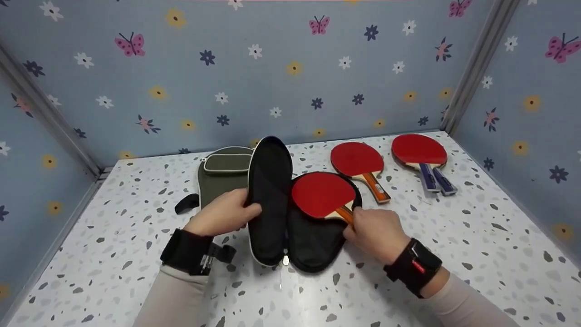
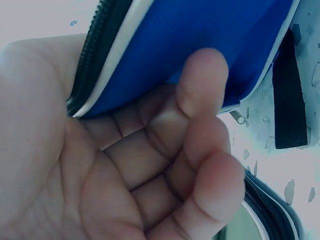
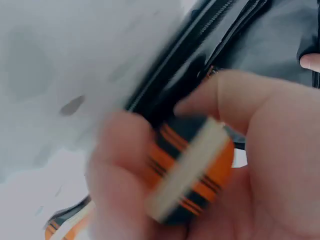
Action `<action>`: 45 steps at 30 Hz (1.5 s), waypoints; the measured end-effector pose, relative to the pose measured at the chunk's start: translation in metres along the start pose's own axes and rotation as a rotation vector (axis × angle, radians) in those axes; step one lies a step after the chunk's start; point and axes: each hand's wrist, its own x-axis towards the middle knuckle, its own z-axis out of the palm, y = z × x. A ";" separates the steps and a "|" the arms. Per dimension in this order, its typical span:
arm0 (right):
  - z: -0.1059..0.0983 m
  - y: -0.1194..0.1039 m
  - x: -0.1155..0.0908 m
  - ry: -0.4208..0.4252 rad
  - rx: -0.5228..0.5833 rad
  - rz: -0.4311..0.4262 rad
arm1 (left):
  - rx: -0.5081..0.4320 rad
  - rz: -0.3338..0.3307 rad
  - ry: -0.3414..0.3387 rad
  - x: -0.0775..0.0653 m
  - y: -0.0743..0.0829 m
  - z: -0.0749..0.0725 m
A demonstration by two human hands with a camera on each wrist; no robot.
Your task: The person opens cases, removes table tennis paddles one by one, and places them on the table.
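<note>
My left hand (image 1: 224,212) grips the raised flap (image 1: 270,181) of a black-lined table tennis racket case, thumb on the inside. The left wrist view shows the flap's blue outer side (image 2: 165,45) and its zip edge, with the fingers curled against it. In my right hand (image 1: 379,230) is a red table tennis racket (image 1: 320,193), held by its orange handle (image 3: 190,170). The racket's blade lies over the upper part of the case's other half (image 1: 315,247), its handle slanting toward me.
A second red racket (image 1: 357,159) with an orange handle lies just behind the case. Farther right, two overlapping rackets (image 1: 418,149) have blue handles. An olive green case (image 1: 220,185) with a black strap (image 1: 187,203) sits at left. Flower-patterned panels (image 1: 290,81) border the speckled table (image 1: 476,254).
</note>
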 end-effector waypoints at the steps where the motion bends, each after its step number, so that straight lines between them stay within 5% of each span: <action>1: -0.001 0.002 -0.001 0.034 -0.008 -0.012 | 0.002 -0.005 0.002 0.000 -0.001 0.000; 6: -0.007 0.007 -0.002 0.119 -0.068 -0.042 | 0.005 -0.001 0.012 0.000 -0.001 0.001; 16: -0.040 0.031 0.008 -0.075 0.048 0.059 | -0.006 -0.022 0.001 0.000 0.002 0.002; 20: -0.047 0.043 0.013 -0.065 0.081 0.112 | -0.012 -0.014 0.004 0.000 0.002 0.002; 29: -0.030 0.073 0.027 0.087 0.034 0.175 | 0.000 -0.019 0.013 0.001 0.002 0.003; 45: 0.000 0.112 0.071 0.002 -0.003 0.235 | 0.025 -0.028 0.017 0.001 0.002 0.004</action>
